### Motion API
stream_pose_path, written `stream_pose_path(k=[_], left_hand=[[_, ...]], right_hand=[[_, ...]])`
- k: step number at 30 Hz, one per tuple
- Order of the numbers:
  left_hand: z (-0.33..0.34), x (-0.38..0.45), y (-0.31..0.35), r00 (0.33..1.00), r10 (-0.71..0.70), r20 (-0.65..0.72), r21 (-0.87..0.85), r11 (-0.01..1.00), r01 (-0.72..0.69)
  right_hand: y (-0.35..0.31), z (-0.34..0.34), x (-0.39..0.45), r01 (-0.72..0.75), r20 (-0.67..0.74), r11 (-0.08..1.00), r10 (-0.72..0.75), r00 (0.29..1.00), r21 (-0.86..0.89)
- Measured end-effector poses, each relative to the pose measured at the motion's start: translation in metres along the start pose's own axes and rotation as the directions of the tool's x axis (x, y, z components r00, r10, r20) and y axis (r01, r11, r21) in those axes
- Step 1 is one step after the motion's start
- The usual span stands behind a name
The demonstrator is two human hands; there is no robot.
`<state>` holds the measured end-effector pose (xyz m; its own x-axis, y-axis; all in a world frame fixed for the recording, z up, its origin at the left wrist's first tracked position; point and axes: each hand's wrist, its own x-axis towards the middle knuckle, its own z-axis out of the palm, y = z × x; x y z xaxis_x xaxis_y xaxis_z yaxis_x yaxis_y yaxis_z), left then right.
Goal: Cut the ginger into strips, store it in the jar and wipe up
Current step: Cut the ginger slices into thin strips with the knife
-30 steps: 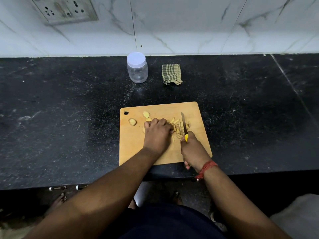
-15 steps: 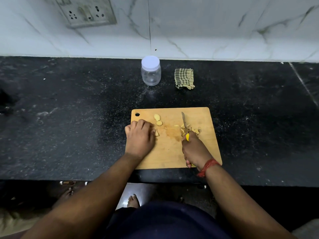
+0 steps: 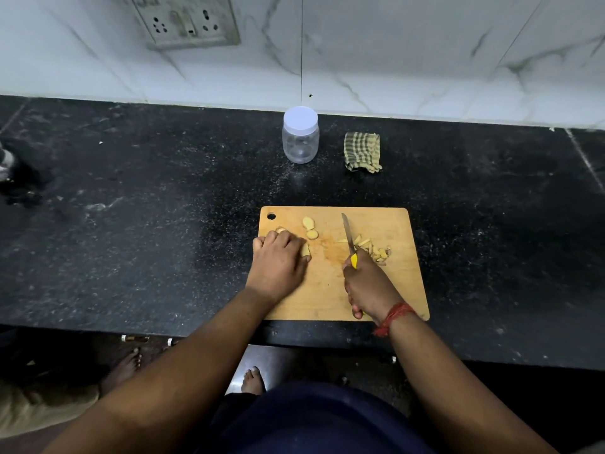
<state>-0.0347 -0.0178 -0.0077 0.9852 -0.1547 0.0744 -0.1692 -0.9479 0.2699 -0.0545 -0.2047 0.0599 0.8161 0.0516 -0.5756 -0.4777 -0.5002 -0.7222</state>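
I see right hand (image 3: pixel 370 286) gripping knife (image 3: pixel 348 235) on cutting board (image 3: pixel 402 290), cut ginger strips (image 3: pixel 373 249) just right of blade; left hand (image 3: pixel 278 260) curled over ginger piece (image 3: pixel 305 250); lidded jar (image 3: pixel 300 135) beside cloth (image 3: pixel 362 151) behind

Green-checked cloth (image 3: pixel 362 151), yellow-handled knife (image 3: pixel 349 239), white-lidded jar (image 3: pixel 300 135).

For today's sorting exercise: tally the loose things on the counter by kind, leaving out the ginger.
Jar: 1
Cloth: 1
Cutting board: 1
Knife: 1
Total: 4
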Motion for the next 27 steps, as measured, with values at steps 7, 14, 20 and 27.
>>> stream_pose_path(k=[7,14,20,27], left_hand=[[-0.010,0.016,0.012,0.981,-0.120,0.153,-0.154,0.978,0.144],[-0.008,0.016,0.016,0.986,-0.123,0.109,-0.405,0.901,0.157],[-0.001,0.023,0.041,0.989,-0.067,0.133,-0.497,0.859,0.125],[0.018,0.024,0.058,0.995,0.059,0.082,-0.350,0.936,-0.027]], right_hand=[[0.003,-0.003,-0.003,0.013,-0.017,1.000,-0.013,1.000,-0.005],[0.006,-0.005,-0.003,0.015,-0.037,1.000,-0.014,0.999,0.011],[0.012,-0.006,0.000,-0.002,-0.039,0.999,0.004,0.999,0.033],[0.015,-0.010,-0.001,-0.007,-0.050,0.999,0.009,0.999,0.032]])
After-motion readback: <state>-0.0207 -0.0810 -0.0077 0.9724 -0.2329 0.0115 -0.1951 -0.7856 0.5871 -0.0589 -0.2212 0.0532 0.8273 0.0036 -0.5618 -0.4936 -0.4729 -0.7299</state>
